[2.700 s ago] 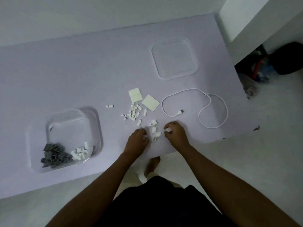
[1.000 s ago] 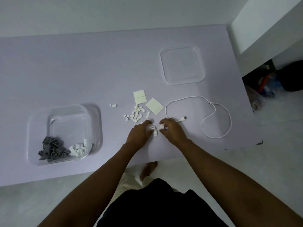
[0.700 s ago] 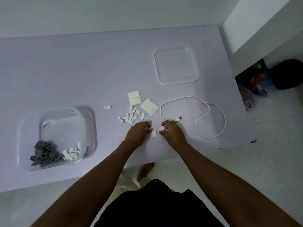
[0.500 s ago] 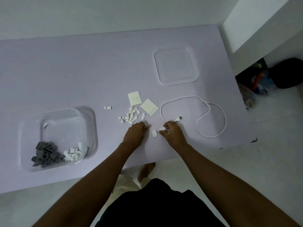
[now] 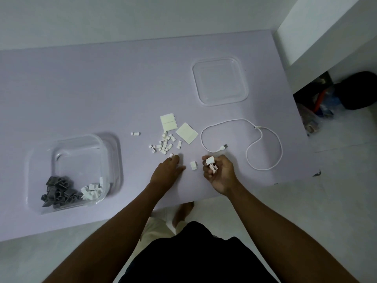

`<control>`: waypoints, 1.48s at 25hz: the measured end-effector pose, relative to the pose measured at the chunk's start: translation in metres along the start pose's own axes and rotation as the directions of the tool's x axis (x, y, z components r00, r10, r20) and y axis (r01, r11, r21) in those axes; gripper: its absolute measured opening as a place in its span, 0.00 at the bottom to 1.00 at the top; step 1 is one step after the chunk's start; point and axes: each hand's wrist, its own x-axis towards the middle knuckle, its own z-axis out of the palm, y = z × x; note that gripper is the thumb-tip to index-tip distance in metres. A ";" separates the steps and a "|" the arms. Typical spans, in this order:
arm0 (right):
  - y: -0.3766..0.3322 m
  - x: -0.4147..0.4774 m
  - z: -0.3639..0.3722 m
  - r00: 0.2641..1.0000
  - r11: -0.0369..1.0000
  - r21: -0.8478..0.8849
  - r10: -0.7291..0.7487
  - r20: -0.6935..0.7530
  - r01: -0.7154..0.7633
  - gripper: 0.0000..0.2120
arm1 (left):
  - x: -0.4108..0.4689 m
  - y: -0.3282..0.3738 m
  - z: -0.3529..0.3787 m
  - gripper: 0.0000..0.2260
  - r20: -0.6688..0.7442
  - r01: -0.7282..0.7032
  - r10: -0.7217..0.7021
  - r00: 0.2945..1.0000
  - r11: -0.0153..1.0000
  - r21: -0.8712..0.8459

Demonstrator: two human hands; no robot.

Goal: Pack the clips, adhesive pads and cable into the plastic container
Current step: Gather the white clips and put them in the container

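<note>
The right hand (image 5: 219, 170) cups several white clips (image 5: 211, 163) in curled fingers. The left hand (image 5: 168, 170) rests flat and empty-fingered on the table (image 5: 102, 88), fingertips touching a small clip (image 5: 171, 155).

Both forearms are cut off by the lower frame edge. The right hand (image 5: 221, 173) partly hides its white clips (image 5: 211, 164); their count is indeterminable.

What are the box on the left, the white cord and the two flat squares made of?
The box looks like clear, glossy hard plastic: the table shows through its walls, which catch highlights. The cord seems to be smooth white rubbery plastic, lying in soft loops, with a metal-looking plug at one end. The flat squares look like matte, off-white paper or foam sheets; which of the two is unclear.
</note>
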 end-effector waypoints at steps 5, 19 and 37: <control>0.003 -0.005 0.009 0.996 0.988 -0.155 -0.019 -0.087 0.005 0.12 | -0.005 -0.007 -0.006 0.10 -0.080 -0.003 0.002 0.997 1.000 -0.019; 0.052 0.023 0.043 0.898 0.083 -0.995 -0.439 0.014 0.056 0.12 | -0.050 -0.024 -0.075 0.11 -0.331 -0.040 -0.027 0.943 0.981 -0.192; 0.146 0.013 0.260 0.936 0.938 -0.347 0.105 0.336 0.019 0.09 | -0.137 -0.226 -0.154 0.10 0.123 0.093 -0.069 0.990 0.975 -0.202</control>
